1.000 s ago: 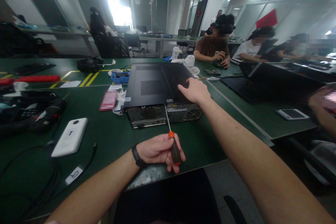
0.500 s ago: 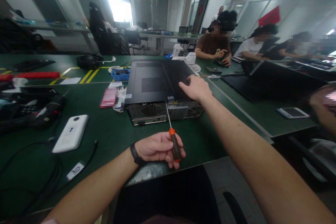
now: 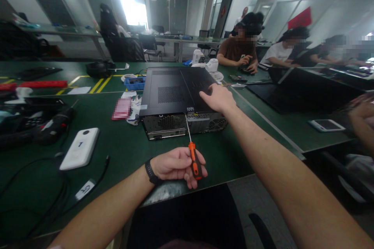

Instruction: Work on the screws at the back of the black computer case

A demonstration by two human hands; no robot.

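A black desktop computer case (image 3: 171, 79) lies flat on the green table, its rear side facing me. My left hand (image 3: 175, 165) holds a screwdriver (image 3: 195, 161) with an orange and dark handle, fingers closed around it. The thin metal shaft points away from me, and its tip meets the upper edge of the case's rear panel. Resting on the right part of the case's top is my right hand (image 3: 219, 99), thumb apart from the fingers; some fingertips are hidden behind the hand.
Left of the case are a white glove (image 3: 134, 111), a blue tray (image 3: 134, 83), a white power bank (image 3: 80, 149) and black cables (image 3: 101, 177). On the right lie a white phone-like device (image 3: 326, 125) and a large dark panel (image 3: 277, 97). Several people sit farther right.
The screwdriver handle has turned in my left hand, so more of its orange side shows. My right hand stays where it was on the case.
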